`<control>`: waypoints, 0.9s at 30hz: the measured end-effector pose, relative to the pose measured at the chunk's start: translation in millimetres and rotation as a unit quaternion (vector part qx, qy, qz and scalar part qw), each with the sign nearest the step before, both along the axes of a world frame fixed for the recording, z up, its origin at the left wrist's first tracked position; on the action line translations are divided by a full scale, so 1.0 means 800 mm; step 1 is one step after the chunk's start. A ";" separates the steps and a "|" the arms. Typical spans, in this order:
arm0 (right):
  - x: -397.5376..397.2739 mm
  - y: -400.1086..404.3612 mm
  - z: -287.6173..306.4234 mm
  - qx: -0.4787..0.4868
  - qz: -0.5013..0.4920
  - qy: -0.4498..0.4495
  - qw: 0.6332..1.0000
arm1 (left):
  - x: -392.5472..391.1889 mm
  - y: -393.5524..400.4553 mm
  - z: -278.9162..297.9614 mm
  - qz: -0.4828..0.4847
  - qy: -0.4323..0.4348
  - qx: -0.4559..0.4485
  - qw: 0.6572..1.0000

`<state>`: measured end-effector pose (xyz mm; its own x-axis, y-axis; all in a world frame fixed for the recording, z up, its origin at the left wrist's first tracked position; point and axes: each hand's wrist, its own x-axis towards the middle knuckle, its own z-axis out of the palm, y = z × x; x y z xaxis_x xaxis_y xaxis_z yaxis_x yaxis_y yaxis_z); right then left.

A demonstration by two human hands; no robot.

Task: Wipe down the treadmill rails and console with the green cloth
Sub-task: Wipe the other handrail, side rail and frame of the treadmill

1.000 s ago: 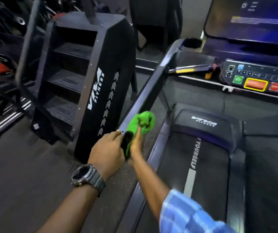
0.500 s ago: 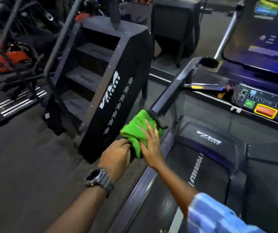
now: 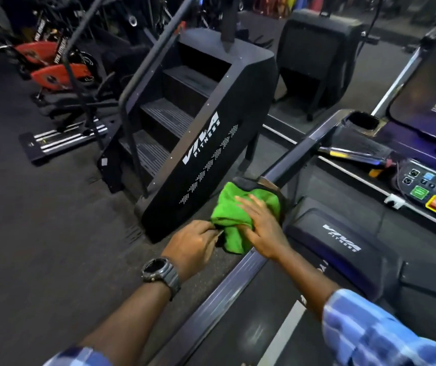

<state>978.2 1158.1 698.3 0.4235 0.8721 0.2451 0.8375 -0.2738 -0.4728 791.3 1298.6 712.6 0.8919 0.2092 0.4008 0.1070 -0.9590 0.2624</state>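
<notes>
Moved up the rail (image 3: pixel 285 167): right hand (image 3: pixel 261 228) now flat on cloth (image 3: pixel 238 210), left hand (image 3: pixel 195 241) pinching its edge (console (image 3: pixel 428 186) untouched)

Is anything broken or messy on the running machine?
Nothing looks broken or spilled. One thing stands out: a dark spray bottle lies on its side on the console ledge, beside the cup holder. Lying flat, it might roll or leak. The green cloth is bunched on the handrail, just mid-wipe.
</notes>
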 end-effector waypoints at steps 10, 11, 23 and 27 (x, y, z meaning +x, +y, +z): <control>-0.058 0.016 0.012 -0.042 0.001 -0.028 0.999 | -0.033 0.001 -0.019 -0.025 -0.014 -0.017 0.999; -0.047 0.003 0.009 -0.043 0.011 -0.023 0.999 | -0.037 0.001 -0.022 -0.036 -0.007 -0.014 0.999; -0.085 0.002 -0.027 0.037 0.000 -0.020 0.999 | -0.065 0.010 -0.014 -0.058 0.104 0.020 0.993; -0.085 0.034 -0.027 0.137 -0.186 0.147 0.962 | -0.051 0.009 0.001 -0.036 0.076 0.006 0.996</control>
<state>910.2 1185.6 676.6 0.7799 0.5665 0.2662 0.5248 -0.3600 -0.7714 750.2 1305.5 713.2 0.9548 0.1391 0.2628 0.0756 -0.9684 0.2378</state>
